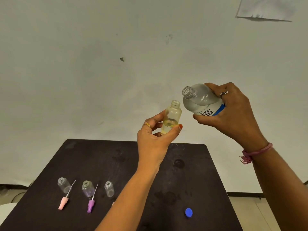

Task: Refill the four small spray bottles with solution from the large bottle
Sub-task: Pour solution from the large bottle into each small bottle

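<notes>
My left hand (155, 140) holds a small clear spray bottle (171, 116) upright and uncapped, with a little yellowish liquid at its bottom. My right hand (233, 112) grips the large clear bottle (199, 100) with a white and blue label. It is uncapped and tilted, its mouth pointing up-left, just right of and slightly above the small bottle's mouth. No liquid is flowing. Three more small open bottles stand on the dark table (191, 180): left (64, 185), middle (88, 188), right (109, 189).
A pink spray head (63, 202) and a purple spray head (91, 205) lie with their tubes beside the bottles. The large bottle's blue cap (188, 212) lies at the front right. A pale wall stands behind the table; floor shows at both sides.
</notes>
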The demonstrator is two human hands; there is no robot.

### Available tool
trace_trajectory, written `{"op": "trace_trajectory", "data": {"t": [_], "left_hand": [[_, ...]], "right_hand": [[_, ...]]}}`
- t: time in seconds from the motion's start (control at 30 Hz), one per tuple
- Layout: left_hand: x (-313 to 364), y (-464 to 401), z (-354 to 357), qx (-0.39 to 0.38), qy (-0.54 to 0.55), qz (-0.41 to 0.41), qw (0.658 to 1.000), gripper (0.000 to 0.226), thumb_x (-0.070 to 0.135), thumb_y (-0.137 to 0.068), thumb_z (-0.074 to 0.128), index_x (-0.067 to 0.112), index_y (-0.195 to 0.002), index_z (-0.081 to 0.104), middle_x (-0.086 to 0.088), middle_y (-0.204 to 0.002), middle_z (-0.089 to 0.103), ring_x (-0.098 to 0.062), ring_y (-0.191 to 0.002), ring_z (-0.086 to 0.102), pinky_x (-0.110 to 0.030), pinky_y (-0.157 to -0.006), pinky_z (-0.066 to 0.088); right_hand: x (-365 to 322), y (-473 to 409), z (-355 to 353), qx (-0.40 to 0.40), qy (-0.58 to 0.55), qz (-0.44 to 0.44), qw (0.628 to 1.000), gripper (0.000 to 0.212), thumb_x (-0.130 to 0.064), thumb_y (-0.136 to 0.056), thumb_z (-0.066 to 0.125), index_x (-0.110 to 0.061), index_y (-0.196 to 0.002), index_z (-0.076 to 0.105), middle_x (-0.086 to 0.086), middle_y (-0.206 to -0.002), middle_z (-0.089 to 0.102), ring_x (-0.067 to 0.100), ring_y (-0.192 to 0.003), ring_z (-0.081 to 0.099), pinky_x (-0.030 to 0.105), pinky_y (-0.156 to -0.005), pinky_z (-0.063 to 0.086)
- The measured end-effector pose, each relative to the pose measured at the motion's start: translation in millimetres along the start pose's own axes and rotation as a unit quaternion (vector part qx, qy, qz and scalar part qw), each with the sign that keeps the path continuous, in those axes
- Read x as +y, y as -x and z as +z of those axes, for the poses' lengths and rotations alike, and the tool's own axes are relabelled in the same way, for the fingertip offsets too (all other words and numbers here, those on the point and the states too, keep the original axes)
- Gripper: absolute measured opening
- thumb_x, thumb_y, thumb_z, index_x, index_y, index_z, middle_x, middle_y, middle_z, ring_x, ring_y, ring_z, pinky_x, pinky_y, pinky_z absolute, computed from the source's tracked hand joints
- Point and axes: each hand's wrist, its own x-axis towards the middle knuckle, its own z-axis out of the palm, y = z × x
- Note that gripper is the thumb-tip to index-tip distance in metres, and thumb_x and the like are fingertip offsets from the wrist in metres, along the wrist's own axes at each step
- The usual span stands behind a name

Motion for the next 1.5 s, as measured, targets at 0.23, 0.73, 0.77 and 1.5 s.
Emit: {"op": "trace_trajectory", "data": {"t": [0.23,0.73,0.77,1.5], "left_hand": [[1,3,4,0.000,-0.004,0.003,1.000,0.040,0.022,-0.069,0.083,0.041,-0.097,0.062,0.015,-0.100,0.065,0.006,-0.089,0.062,-0.004,-0.059,0.045],[2,5,8,-0.016,-0.001,0.000,1.000,0.043,0.021,-0.068,0.084,0.037,-0.102,0.063,0.007,-0.102,0.067,0.004,-0.083,0.063,-0.007,-0.058,0.047],[2,5,8,-0.016,0.000,0.000,1.000,0.043,0.020,-0.068,0.084,0.036,-0.103,0.064,0.006,-0.102,0.067,0.003,-0.082,0.063,-0.007,-0.058,0.047],[-2,-5,12,-0.020,0.001,-0.001,1.000,0.042,0.021,-0.069,0.083,0.039,-0.101,0.063,0.007,-0.104,0.066,0.006,-0.085,0.062,-0.007,-0.059,0.047]], "right_hand": [[-1,2,-10,-0.002,0.015,-0.024,1.000,0.074,-0.033,-0.063,0.084,-0.015,-0.128,0.054,0.008,-0.118,0.062,0.024,-0.099,0.056,0.029,-0.082,0.045],[3,5,-17,-0.001,0.065,-0.044,0.997,0.075,-0.028,-0.062,0.086,-0.017,-0.128,0.053,0.009,-0.114,0.061,0.028,-0.098,0.055,0.033,-0.079,0.044],[3,5,-17,-0.001,0.066,-0.044,0.997,0.075,-0.028,-0.062,0.086,-0.017,-0.128,0.053,0.009,-0.114,0.061,0.028,-0.098,0.055,0.033,-0.079,0.044],[5,-5,-14,-0.005,0.100,-0.063,0.993,0.077,-0.023,-0.060,0.087,-0.016,-0.130,0.054,0.012,-0.115,0.061,0.033,-0.101,0.054,0.034,-0.080,0.039]]}}
